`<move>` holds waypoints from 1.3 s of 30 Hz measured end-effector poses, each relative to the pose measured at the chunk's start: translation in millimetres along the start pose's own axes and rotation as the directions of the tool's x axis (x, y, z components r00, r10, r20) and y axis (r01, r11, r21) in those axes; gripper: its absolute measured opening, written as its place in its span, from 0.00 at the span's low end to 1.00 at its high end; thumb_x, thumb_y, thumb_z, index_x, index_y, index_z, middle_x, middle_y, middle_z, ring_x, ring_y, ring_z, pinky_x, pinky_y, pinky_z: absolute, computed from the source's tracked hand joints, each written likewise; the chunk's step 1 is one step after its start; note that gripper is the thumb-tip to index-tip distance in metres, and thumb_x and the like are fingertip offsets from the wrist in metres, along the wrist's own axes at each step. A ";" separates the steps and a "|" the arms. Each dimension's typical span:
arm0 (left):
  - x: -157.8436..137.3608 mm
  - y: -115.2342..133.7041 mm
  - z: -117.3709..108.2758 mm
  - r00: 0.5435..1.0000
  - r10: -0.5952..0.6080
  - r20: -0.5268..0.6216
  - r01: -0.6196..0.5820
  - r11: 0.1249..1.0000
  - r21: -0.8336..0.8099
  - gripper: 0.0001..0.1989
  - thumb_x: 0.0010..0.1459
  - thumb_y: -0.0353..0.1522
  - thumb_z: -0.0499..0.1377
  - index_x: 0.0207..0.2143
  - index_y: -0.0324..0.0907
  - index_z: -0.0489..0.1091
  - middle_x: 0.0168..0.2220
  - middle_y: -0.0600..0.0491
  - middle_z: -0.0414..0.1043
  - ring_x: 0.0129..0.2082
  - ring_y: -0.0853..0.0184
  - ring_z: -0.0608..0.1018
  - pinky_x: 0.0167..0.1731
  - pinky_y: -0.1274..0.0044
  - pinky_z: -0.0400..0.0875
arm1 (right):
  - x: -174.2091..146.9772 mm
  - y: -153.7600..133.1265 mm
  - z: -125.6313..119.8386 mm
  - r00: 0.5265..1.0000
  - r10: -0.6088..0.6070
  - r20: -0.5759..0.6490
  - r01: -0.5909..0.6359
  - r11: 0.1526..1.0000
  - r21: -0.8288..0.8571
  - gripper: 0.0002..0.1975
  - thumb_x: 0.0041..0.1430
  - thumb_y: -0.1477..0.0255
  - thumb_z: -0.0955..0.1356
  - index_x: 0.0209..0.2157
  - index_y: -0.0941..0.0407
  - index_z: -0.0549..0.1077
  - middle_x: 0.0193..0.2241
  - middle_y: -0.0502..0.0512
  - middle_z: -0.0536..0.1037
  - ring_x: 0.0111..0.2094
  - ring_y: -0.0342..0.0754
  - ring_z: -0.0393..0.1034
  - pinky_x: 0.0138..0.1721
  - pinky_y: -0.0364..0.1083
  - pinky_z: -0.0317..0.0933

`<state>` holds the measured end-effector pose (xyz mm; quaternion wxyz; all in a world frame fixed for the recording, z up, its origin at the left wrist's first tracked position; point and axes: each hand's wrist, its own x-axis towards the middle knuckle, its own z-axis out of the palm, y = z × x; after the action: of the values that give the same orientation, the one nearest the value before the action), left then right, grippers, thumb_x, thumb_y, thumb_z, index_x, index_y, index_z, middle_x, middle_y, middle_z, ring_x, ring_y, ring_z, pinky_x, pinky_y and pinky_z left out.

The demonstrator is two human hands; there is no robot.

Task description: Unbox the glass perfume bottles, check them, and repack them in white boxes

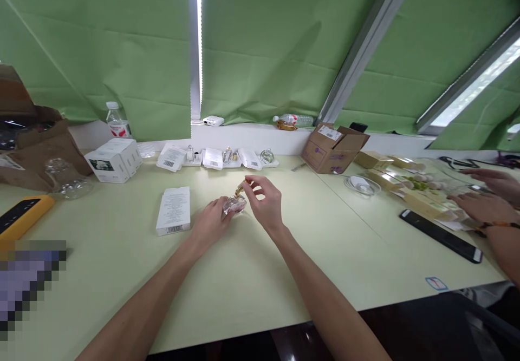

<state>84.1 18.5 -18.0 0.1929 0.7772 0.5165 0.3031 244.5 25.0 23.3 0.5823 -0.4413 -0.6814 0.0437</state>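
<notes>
My left hand is closed around the side of a small clear glass perfume bottle with a pinkish tint. The bottle is tilted just above the table. My right hand pinches a gold-coloured top piece at the bottle's neck; whether it is joined to the glass I cannot tell. To the left of my left hand lies a white printed carton with a barcode. Along the wall behind stand several opened white cartons, with small glass bottles beside them.
White boxes and a plastic bottle stand at the back left, near a yellow device. A cardboard box, a coiled cable and a black phone-like slab are to the right. Another person's hands work at far right.
</notes>
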 end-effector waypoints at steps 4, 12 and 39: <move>0.8 -2.3 2.2 1.000 0.002 -0.010 -0.002 1.000 0.019 0.12 0.62 0.38 0.50 0.46 0.44 0.64 0.43 0.48 0.73 0.38 0.60 0.75 0.29 0.76 0.63 | -3.8 0.4 6.4 0.997 -0.063 0.034 0.064 0.997 -0.032 0.10 0.62 0.69 0.64 0.43 0.53 0.72 0.39 0.54 0.76 0.34 0.44 0.72 0.30 0.43 0.70; 1.3 -0.2 0.6 1.000 -0.001 0.011 0.000 1.000 0.015 0.11 0.62 0.37 0.50 0.45 0.45 0.64 0.42 0.48 0.73 0.40 0.60 0.75 0.30 0.75 0.64 | -6.5 5.3 8.5 0.992 -0.023 0.125 0.035 0.995 -0.096 0.11 0.62 0.68 0.63 0.43 0.52 0.74 0.40 0.55 0.76 0.36 0.46 0.72 0.31 0.44 0.71; 0.1 0.8 0.3 1.000 0.010 0.000 -0.010 1.000 0.000 0.09 0.62 0.36 0.50 0.43 0.44 0.64 0.41 0.49 0.73 0.39 0.60 0.75 0.30 0.75 0.63 | -4.6 10.2 7.7 0.968 0.092 0.235 -0.078 0.995 -0.070 0.12 0.62 0.64 0.63 0.37 0.53 0.76 0.36 0.53 0.79 0.32 0.46 0.73 0.32 0.46 0.69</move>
<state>84.9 18.2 -17.7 0.1915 0.7799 0.5124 0.3041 243.3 31.7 11.5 0.4806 -0.4789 -0.7277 0.1006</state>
